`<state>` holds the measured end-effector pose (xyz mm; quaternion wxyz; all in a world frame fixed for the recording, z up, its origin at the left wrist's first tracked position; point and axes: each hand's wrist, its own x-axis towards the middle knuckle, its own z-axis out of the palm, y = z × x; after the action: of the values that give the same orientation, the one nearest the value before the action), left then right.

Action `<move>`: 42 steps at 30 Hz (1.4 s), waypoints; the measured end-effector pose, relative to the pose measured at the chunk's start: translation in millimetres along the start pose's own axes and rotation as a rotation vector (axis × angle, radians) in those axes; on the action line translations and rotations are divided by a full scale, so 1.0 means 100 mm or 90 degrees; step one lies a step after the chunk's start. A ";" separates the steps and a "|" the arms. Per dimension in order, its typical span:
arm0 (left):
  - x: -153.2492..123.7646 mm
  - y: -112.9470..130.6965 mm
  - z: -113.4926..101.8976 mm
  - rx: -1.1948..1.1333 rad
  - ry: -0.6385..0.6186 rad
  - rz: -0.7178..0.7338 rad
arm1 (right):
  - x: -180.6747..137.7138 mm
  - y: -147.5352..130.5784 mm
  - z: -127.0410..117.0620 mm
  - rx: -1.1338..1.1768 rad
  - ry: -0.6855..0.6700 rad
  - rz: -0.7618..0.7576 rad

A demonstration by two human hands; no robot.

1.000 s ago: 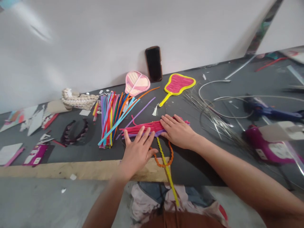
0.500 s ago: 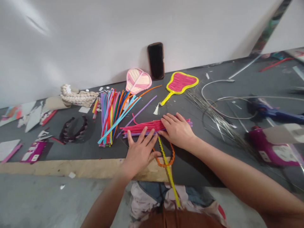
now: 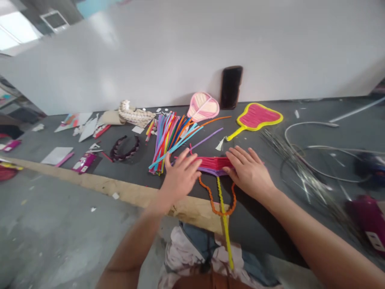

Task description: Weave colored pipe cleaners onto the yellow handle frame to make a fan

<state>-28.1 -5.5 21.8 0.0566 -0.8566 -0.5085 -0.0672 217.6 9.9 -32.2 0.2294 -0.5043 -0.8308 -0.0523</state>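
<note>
On the dark table lies a row of red and purple pipe cleaners (image 3: 214, 163), laid side by side across a yellow twisted pipe-cleaner stem (image 3: 226, 237). My left hand (image 3: 181, 176) rests on their left end with its fingers spread. My right hand (image 3: 251, 172) lies flat over the right end, fingers stretched out. Between the hands the middle of the row shows. An orange pipe-cleaner loop (image 3: 212, 202) hangs below the row and crosses the yellow stem, which runs toward my lap. Part of the row is hidden under both hands.
A bundle of coloured pipe cleaners (image 3: 170, 140) lies left. Behind are a pink-and-yellow fan shape (image 3: 260, 116), a pale pink one (image 3: 203, 106) and a phone (image 3: 231, 87) against the wall. Thin wires (image 3: 300, 168) spread right; a braided headband (image 3: 124, 149) sits left.
The view has swung left, so the things appear farther right. My hands have moved apart toward the ends of the row, showing more of its middle.
</note>
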 end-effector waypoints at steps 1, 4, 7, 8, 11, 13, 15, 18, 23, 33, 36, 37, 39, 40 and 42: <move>0.05 -0.08 -0.05 0.005 0.018 -0.057 | 0.00 0.02 -0.02 0.005 0.024 -0.008; 0.29 -0.27 -0.14 0.035 -0.046 -0.147 | 0.01 0.04 -0.09 0.017 0.076 -0.021; 0.59 -0.34 -0.09 0.063 -0.176 -0.183 | 0.01 0.06 -0.16 0.031 0.099 -0.026; 0.68 -0.34 -0.04 0.066 -0.194 -0.189 | 0.00 0.07 -0.18 0.038 0.105 -0.023; 0.88 -0.33 0.07 0.067 -0.238 -0.207 | 0.00 0.13 -0.24 0.063 0.132 -0.005; 0.93 -0.34 0.10 0.067 -0.249 -0.218 | 0.02 0.18 -0.27 0.079 0.155 0.009; 0.93 -0.37 0.07 0.070 -0.236 -0.229 | 0.03 0.22 -0.29 0.099 0.181 0.013; 0.89 -0.41 -0.05 0.083 -0.177 -0.251 | 0.06 0.29 -0.34 0.129 0.227 0.003; 0.78 -0.31 -0.22 0.115 0.197 -0.166 | 0.06 0.31 -0.58 0.123 0.350 -0.017; 0.53 0.59 -0.12 -0.082 0.345 0.191 | 0.00 -0.01 -0.66 0.093 0.206 -0.124; 0.48 0.45 -0.09 -0.102 0.338 0.176 | -0.05 0.14 -0.75 0.105 0.099 -0.084; 0.45 0.39 -0.07 -0.094 0.329 0.170 | -0.07 0.20 -0.80 0.092 0.048 -0.070; 0.38 0.26 0.01 -0.077 0.297 0.173 | -0.10 0.33 -0.89 0.070 -0.063 -0.030; 0.33 0.22 0.06 -0.072 0.274 0.181 | -0.12 0.38 -0.92 0.075 -0.112 -0.018; 0.25 0.17 0.17 -0.072 0.218 0.194 | -0.13 0.43 -0.92 0.087 -0.200 0.000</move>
<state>-0.5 10.6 8.9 0.1033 -0.9012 -0.3520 -0.2306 290.0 -9.5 37.8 0.1305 -0.4898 -0.8579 0.0842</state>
